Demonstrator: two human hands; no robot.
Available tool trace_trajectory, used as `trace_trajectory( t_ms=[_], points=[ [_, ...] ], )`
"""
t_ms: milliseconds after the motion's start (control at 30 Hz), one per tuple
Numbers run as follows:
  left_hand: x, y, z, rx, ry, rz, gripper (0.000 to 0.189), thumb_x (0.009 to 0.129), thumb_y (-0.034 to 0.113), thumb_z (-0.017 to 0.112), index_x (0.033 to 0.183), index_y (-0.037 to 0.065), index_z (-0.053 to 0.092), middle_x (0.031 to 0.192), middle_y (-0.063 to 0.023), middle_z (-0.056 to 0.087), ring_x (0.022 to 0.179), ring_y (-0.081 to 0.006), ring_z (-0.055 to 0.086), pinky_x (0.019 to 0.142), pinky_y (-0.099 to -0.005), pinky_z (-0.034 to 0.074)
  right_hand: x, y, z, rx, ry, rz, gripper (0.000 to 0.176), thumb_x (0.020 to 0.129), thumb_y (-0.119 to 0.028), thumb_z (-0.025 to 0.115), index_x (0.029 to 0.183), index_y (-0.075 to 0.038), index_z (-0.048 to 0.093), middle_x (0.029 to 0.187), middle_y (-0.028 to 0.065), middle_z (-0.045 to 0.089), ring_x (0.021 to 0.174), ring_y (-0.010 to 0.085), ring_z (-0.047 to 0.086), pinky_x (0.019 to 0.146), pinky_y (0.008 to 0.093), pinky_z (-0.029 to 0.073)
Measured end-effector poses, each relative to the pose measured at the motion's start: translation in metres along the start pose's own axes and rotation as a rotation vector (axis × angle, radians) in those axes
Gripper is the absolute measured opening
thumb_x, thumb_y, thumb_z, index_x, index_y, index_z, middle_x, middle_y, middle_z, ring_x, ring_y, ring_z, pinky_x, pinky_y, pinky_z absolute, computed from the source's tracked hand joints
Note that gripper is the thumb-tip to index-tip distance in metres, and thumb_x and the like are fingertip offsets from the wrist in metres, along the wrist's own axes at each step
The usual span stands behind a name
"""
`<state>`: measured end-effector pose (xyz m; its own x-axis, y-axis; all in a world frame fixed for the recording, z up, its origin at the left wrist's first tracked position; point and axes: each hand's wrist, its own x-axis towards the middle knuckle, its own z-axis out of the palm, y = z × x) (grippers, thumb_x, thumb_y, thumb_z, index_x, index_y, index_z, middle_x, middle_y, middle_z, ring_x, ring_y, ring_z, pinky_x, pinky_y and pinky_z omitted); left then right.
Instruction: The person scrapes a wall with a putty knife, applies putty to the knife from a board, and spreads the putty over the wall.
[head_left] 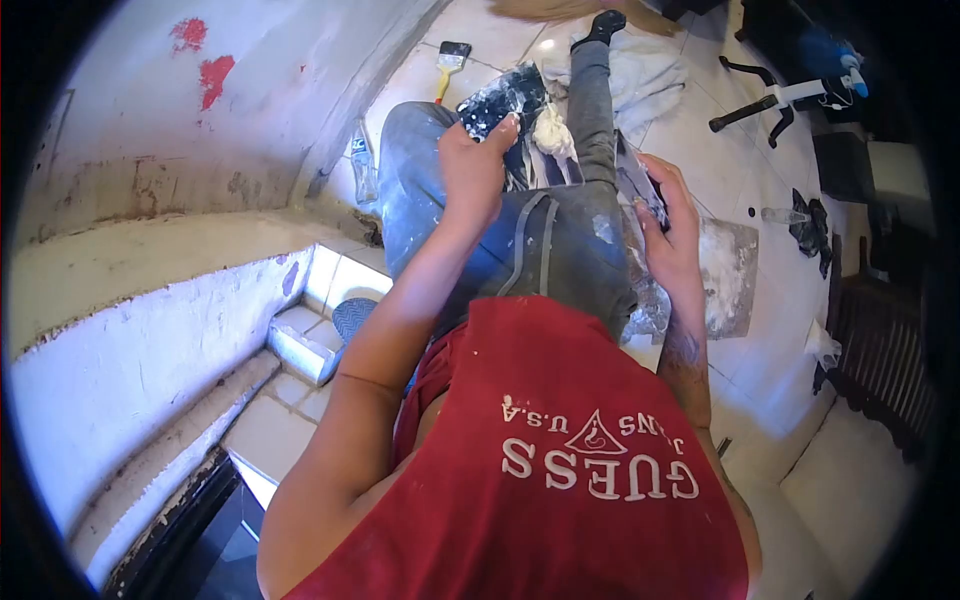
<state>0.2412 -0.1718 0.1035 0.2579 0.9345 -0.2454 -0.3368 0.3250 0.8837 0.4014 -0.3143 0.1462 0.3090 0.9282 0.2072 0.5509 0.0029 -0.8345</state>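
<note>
Over my lap, my left hand [472, 172] grips a dark, white-spattered plate [500, 100] by its near edge, thumb on top. A lump of white paste [553, 135] sits on the plate's right part, with white smears below it. To the right, my right hand [672, 225] is closed around a flat, paste-smeared blade [636, 180], held apart from the plate and partly hidden by my fingers. A brush [450, 70] with a yellow handle and dark bristles lies on the floor just beyond the plate.
A clear bottle [363, 168] is beside my left leg, near the wall [150, 110] with red patches. White cloth [640, 85] lies beyond my foot. A stained board [728, 275] is on the right floor. Farther right are a stand [790, 95] and a slatted wooden piece [885, 345].
</note>
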Motion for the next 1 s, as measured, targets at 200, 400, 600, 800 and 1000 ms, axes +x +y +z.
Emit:
trace_trajectory(
  t_ms=[200, 400, 600, 800, 1000],
  points=[
    [0.001, -0.018, 0.003, 0.173, -0.008, 0.117, 0.008, 0.081, 0.001, 0.059, 0.086, -0.003, 0.063, 0.076, -0.0031, 0.064, 0.064, -0.0077, 0.054, 0.060, -0.0251, 0.044, 0.004, -0.021, 0.021, -0.266, -0.179, -0.134, 0.057, 0.061, 0.015, 0.049, 0.115, -0.003, 0.052, 0.114, 0.0163, 0.052, 0.109, 0.0341, 0.051, 0.089, 0.0366, 0.045],
    [0.002, -0.024, 0.005, 0.411, 0.023, 0.307, 0.009, 0.081, 0.004, 0.060, 0.084, -0.005, 0.063, 0.071, -0.0066, 0.065, 0.064, -0.0098, 0.055, 0.060, -0.0278, 0.044, 0.003, 0.006, 0.052, -0.381, -0.226, -0.280, 0.053, 0.061, 0.012, 0.054, 0.112, -0.004, 0.055, 0.111, 0.0130, 0.054, 0.104, 0.0320, 0.054, 0.085, 0.0384, 0.047],
    [0.013, -0.002, 0.005, 0.578, 0.141, 0.163, 0.011, 0.080, 0.004, 0.061, 0.085, -0.005, 0.063, 0.075, -0.0088, 0.067, 0.066, -0.0117, 0.059, 0.063, -0.0282, 0.046, 0.000, 0.003, 0.033, -0.219, -0.328, -0.193, 0.052, 0.061, 0.014, 0.053, 0.109, -0.004, 0.057, 0.109, 0.0136, 0.058, 0.101, 0.0327, 0.057, 0.085, 0.0390, 0.048],
    [0.010, -0.022, 0.005, 0.459, 0.035, 0.241, 0.011, 0.079, 0.006, 0.063, 0.081, -0.005, 0.063, 0.070, -0.0109, 0.066, 0.064, -0.0126, 0.059, 0.061, -0.0301, 0.045, 0.023, 0.005, 0.024, -0.227, -0.162, -0.217, 0.052, 0.062, 0.015, 0.047, 0.108, -0.005, 0.058, 0.106, 0.0148, 0.059, 0.101, 0.0331, 0.058, 0.085, 0.0382, 0.048],
    [0.012, -0.019, -0.005, 0.490, 0.027, 0.271, 0.012, 0.081, 0.007, 0.061, 0.080, -0.005, 0.063, 0.068, -0.0085, 0.063, 0.061, -0.0115, 0.056, 0.058, -0.0291, 0.044, 0.011, -0.001, 0.040, -0.213, -0.272, -0.182, 0.051, 0.061, 0.016, 0.045, 0.106, -0.004, 0.059, 0.103, 0.0140, 0.060, 0.096, 0.0333, 0.059, 0.083, 0.0370, 0.048]
  ],
)
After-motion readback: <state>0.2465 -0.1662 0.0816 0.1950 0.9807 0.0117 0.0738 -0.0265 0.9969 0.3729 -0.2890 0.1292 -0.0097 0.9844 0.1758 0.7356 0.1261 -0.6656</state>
